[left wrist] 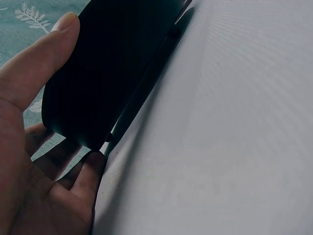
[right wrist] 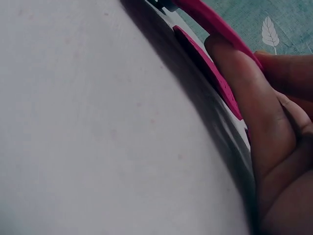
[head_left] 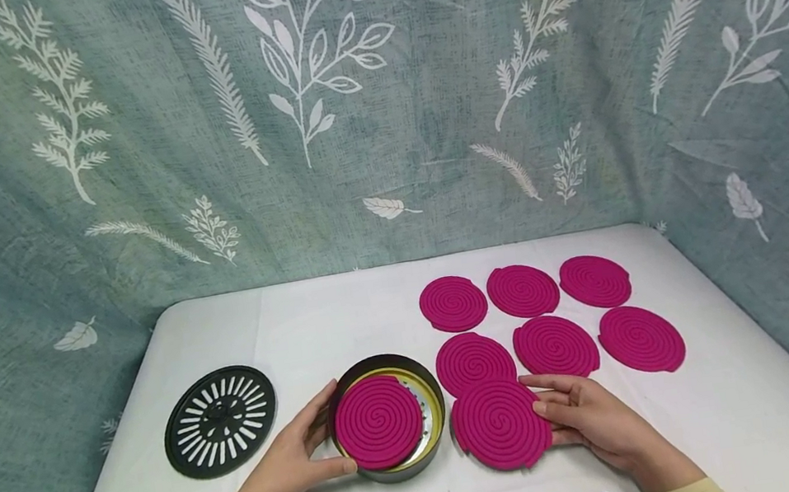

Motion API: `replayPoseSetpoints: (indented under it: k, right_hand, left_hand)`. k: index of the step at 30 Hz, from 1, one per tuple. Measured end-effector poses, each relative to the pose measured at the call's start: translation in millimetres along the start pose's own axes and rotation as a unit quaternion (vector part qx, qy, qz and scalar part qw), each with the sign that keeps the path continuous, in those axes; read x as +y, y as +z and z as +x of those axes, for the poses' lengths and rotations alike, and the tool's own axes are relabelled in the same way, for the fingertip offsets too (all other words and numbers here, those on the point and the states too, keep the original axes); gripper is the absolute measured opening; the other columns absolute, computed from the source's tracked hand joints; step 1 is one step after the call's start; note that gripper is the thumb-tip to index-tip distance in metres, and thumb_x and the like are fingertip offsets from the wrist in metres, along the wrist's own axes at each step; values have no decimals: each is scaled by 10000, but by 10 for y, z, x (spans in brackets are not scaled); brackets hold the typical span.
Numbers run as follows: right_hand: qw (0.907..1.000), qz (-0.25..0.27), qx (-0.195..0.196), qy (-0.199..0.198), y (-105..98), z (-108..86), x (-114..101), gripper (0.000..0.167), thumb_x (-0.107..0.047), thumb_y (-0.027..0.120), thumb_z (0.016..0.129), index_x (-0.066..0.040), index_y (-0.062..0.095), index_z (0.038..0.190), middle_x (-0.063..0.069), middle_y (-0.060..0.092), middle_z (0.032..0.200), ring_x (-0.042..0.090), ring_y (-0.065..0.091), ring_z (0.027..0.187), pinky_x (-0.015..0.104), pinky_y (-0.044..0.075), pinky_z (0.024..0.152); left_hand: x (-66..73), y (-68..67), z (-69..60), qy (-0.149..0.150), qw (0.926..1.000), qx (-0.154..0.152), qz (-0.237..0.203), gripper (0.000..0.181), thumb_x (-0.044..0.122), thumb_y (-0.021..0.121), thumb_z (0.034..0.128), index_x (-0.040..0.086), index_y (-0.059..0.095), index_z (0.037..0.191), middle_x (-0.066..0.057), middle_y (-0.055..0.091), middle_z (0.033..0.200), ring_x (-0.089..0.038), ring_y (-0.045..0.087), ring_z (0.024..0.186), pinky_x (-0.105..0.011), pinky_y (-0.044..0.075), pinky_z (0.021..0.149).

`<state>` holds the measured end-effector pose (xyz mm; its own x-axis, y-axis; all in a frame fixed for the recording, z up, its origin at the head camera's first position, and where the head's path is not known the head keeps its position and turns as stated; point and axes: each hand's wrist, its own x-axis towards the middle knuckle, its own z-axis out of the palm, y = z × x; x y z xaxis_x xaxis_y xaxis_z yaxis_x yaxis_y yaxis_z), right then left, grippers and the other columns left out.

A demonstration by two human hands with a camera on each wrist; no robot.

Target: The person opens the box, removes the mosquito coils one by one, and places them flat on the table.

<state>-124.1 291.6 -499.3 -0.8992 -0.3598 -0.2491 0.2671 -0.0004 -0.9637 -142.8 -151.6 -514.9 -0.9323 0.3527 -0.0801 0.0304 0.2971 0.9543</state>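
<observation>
My left hand [head_left: 294, 450] holds the side of a round dark tin [head_left: 440, 406] with a yellowish inside, thumb at the near rim and fingers at the far left. In the left wrist view the tin's dark wall [left wrist: 102, 68] fills the space between thumb and fingers. Inside it lies a magenta spiral coaster [head_left: 379, 422], with a patterned surface showing at its right. Between thumb and fingers, my right hand [head_left: 592, 415] pinches another magenta spiral coaster [head_left: 500, 425] just right of the tin. The right wrist view shows this coaster's edge [right wrist: 220, 27] raised above the table.
Several more magenta coasters [head_left: 523, 290] lie flat in two rows at the back right; the held one overlaps the nearest in view. A black slotted round lid [head_left: 195, 465] lies left of the tin. Behind the white table [head_left: 313, 311] hangs a leaf-patterned curtain [head_left: 421, 109].
</observation>
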Motion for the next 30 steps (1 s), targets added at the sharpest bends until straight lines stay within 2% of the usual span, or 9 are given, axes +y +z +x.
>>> replayPoseSetpoints:
  k: [14,21,30]
  right_hand:
    - [9995,34,-249,171,-45,-9,0,607,-101,600,989,67,312,1496,239,619,1251,384,666,1032,498,592,817]
    - [9978,93,-617,209,-60,-39,0,601,-85,585,995,107,294,1485,262,612,1253,389,656,1047,502,588,804]
    - [9969,-136,-743,199,-64,-47,-17,585,-100,585,996,121,322,1468,269,625,1224,387,676,994,483,603,772]
  left_hand:
    - [16,-2,-4,11,10000,45,41,1123,315,947,632,312,310,1557,28,362,1546,-148,335,1419,-182,341,1112]
    - [13,-1,1,16,10000,18,14,1126,308,948,630,306,310,1558,38,359,1547,-137,332,1419,-179,340,1111]
    - [37,-7,-8,1,10000,-3,-3,1123,308,947,633,303,309,1558,38,355,1549,-133,327,1420,-182,337,1115]
